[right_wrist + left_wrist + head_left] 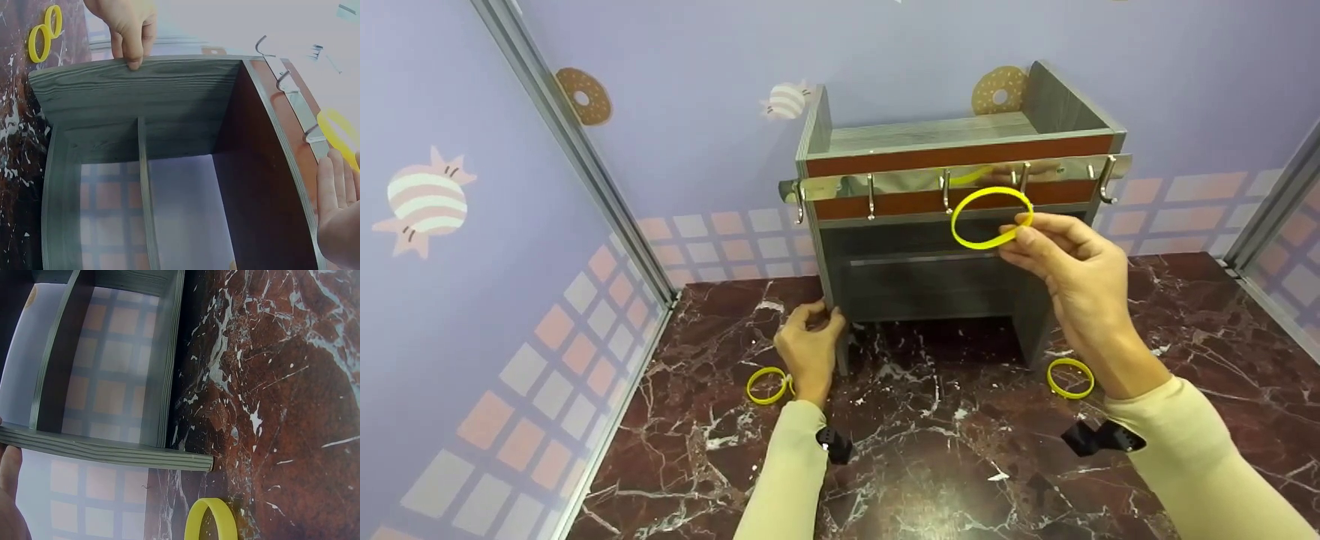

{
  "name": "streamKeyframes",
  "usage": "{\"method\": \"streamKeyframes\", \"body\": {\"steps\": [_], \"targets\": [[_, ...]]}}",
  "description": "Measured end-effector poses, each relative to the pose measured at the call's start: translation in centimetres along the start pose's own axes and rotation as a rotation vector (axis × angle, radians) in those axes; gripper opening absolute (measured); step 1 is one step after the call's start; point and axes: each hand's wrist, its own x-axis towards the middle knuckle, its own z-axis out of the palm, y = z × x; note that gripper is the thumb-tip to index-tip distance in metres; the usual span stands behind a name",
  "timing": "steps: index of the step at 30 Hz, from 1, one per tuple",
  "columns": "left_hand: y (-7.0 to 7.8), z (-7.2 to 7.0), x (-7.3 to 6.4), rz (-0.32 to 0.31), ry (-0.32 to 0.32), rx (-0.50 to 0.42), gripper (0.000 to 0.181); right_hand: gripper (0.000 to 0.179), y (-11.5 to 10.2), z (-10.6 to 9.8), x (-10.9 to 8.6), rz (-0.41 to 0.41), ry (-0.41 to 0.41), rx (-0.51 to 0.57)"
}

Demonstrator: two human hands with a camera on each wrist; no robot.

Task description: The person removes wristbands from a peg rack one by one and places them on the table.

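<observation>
My right hand (1084, 281) pinches a yellow wristband (994, 192) between thumb and fingers, raised in front of the hook rail (851, 186). Its loop hangs near the middle hooks; whether it touches one I cannot tell. The rail runs across the front of a grey wooden shelf rack (930, 135) with red-brown strips. My left hand (808, 345) grips the front edge of the rack's left side panel (185, 76), thumb inside, as the right wrist view shows. Two yellow wristbands (39, 44) lie left of the rack, partly behind my left wrist. Another yellow wristband (1051, 381) lies on the right.
The rack stands on a dark red marbled tabletop (915, 480), close to the back wall (690, 112) with its sweets and tile pattern. Metal frame posts (585, 157) edge the side walls. Each wrist carries a small black camera (834, 445).
</observation>
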Motion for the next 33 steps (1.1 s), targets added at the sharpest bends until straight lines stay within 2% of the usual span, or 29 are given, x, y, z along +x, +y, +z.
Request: {"method": "streamKeyframes", "body": {"steps": [14,24,33], "targets": [[-0.2,0.0,-0.1,0.008,0.01,-0.032,0.011,0.019,-0.2,-2.4,-1.4,0.015,0.037,-0.006],[-0.1,0.0,0.0,-0.017,-0.001,-0.029,0.012,0.019,0.2,-4.1,-2.4,0.039,0.071,-0.005],[-0.2,0.0,0.0,-0.002,0.0,-0.012,0.012,0.021,0.7,-5.4,-3.0,0.069,0.087,0.0]]}}
